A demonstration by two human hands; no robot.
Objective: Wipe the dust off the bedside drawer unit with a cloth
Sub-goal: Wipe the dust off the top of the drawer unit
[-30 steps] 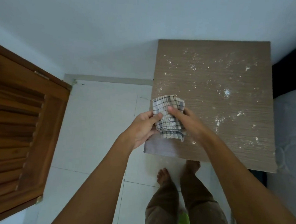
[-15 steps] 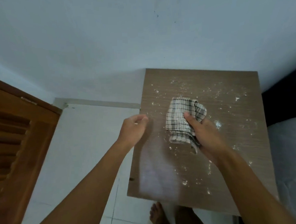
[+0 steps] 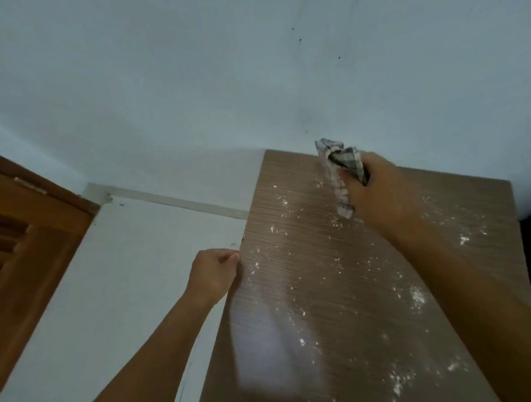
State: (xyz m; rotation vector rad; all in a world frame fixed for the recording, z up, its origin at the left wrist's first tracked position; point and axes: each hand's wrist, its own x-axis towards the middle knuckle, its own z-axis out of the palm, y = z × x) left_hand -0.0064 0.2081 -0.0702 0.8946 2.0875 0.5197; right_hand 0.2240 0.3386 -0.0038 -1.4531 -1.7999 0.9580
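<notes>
The right hand grips a bunched checked cloth at the far edge of the drawer unit, whose brown wood-grain tabletop carries white dust. The left hand, loosely curled, touches its left edge.

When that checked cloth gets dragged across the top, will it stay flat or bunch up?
Likely bunches: the checked cloth already droops crumpled from the right hand. Probably light, so the loose white dust on the brown wood-grain top may scatter.
</notes>
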